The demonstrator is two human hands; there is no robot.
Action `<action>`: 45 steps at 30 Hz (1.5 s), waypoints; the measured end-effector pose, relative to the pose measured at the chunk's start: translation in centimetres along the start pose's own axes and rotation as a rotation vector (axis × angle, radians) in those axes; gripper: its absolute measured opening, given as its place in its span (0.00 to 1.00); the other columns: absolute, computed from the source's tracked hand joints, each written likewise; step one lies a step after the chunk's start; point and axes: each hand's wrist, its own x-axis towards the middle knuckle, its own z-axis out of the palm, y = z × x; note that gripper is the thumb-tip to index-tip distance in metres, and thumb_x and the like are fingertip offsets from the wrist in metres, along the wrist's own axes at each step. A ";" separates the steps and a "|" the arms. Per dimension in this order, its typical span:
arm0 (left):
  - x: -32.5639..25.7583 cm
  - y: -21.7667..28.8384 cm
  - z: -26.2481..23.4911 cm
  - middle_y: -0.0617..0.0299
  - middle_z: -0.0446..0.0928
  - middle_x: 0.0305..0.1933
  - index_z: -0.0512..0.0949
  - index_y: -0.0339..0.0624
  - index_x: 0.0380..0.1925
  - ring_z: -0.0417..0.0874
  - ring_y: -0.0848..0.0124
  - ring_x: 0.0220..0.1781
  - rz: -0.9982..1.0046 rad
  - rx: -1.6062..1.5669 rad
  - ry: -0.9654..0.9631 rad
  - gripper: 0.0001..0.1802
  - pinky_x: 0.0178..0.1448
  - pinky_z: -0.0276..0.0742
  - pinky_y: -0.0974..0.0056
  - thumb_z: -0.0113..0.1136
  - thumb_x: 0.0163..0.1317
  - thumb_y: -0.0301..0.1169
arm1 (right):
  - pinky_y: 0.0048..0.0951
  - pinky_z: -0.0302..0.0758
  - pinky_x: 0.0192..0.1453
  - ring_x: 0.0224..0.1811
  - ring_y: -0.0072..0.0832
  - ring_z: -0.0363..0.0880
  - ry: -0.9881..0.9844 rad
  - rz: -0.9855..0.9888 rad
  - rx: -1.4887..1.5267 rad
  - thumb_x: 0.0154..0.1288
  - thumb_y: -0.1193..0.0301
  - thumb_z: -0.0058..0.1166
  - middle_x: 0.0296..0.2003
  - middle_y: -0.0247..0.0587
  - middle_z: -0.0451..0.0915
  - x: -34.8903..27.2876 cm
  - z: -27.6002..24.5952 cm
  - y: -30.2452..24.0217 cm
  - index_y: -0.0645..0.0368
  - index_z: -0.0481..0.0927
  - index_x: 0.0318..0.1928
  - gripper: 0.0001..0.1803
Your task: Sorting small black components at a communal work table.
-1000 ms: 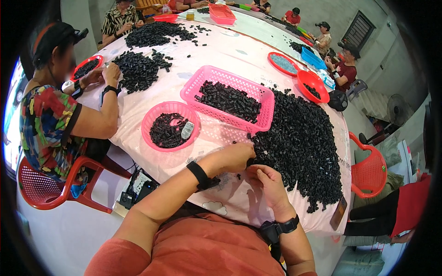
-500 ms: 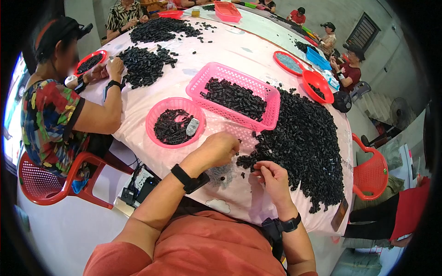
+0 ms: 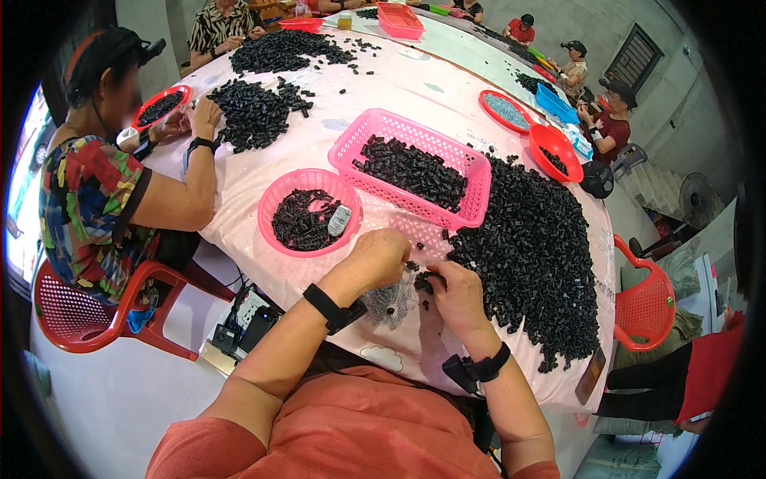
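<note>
My left hand (image 3: pixel 383 257) is closed with its fingers curled; what it holds, if anything, is hidden. Close by on its right, my right hand (image 3: pixel 460 297) pinches at a few small black plastic parts (image 3: pixel 425 283). Below and between the hands lies a patch of tiny silvery metal pieces (image 3: pixel 389 306) on the cloth. To the right spreads a large heap of small black plastic parts (image 3: pixel 538 255). Beyond my left hand stands a round pink basket (image 3: pixel 267 227) holding longer black parts and a grey-white block (image 3: pixel 339 221).
A rectangular pink basket (image 3: pixel 351 144) of black parts stands ahead of my hands. Red trays (image 3: pixel 576 170) lie farther right, and a phone-like dark slab (image 3: pixel 590 375) rests at the table edge. A co-worker (image 3: pixel 104 188) sits at left beside black heaps (image 3: pixel 251 112); others work farther along.
My right hand has moved left and a little away from me, onto the small black parts near my left hand. My left hand stays almost in place.
</note>
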 end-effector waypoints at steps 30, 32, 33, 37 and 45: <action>-0.2 4.2 0.5 0.45 0.80 0.31 0.77 0.35 0.35 0.83 0.50 0.35 0.238 -0.493 0.023 0.05 0.39 0.77 0.55 0.57 0.59 0.22 | 0.21 0.80 0.40 0.36 0.22 0.86 -0.047 0.500 0.821 0.67 0.80 0.56 0.36 0.40 0.86 -2.5 -1.3 0.2 0.68 0.81 0.48 0.10; -0.3 4.6 0.5 0.45 0.80 0.31 0.77 0.35 0.35 0.83 0.50 0.35 0.252 -0.497 0.032 0.04 0.39 0.76 0.54 0.56 0.59 0.22 | 0.21 0.81 0.40 0.36 0.23 0.86 -0.044 0.504 0.831 0.67 0.80 0.56 0.36 0.40 0.86 -2.5 -1.4 0.2 0.68 0.81 0.48 0.10; -0.4 4.8 0.3 0.46 0.80 0.31 0.77 0.35 0.34 0.83 0.50 0.35 0.249 -0.476 0.026 0.04 0.39 0.77 0.54 0.57 0.59 0.22 | 0.21 0.81 0.41 0.37 0.23 0.86 -0.051 0.507 0.821 0.67 0.79 0.56 0.36 0.41 0.86 -2.5 -1.5 0.1 0.68 0.81 0.48 0.10; -0.6 5.6 -0.1 0.46 0.80 0.30 0.78 0.34 0.33 0.83 0.50 0.35 0.243 -0.503 0.069 0.04 0.38 0.77 0.54 0.57 0.59 0.22 | 0.22 0.81 0.41 0.38 0.24 0.87 -0.040 0.511 0.841 0.67 0.80 0.56 0.36 0.41 0.86 -2.6 -1.8 -0.3 0.68 0.81 0.47 0.09; -0.3 4.6 0.2 0.47 0.81 0.31 0.81 0.37 0.34 0.83 0.49 0.35 0.240 -0.486 0.067 0.05 0.39 0.77 0.54 0.58 0.57 0.22 | 0.22 0.82 0.42 0.39 0.26 0.87 -0.030 0.517 0.855 0.67 0.81 0.55 0.38 0.42 0.86 -2.8 -1.8 -0.1 0.68 0.80 0.48 0.10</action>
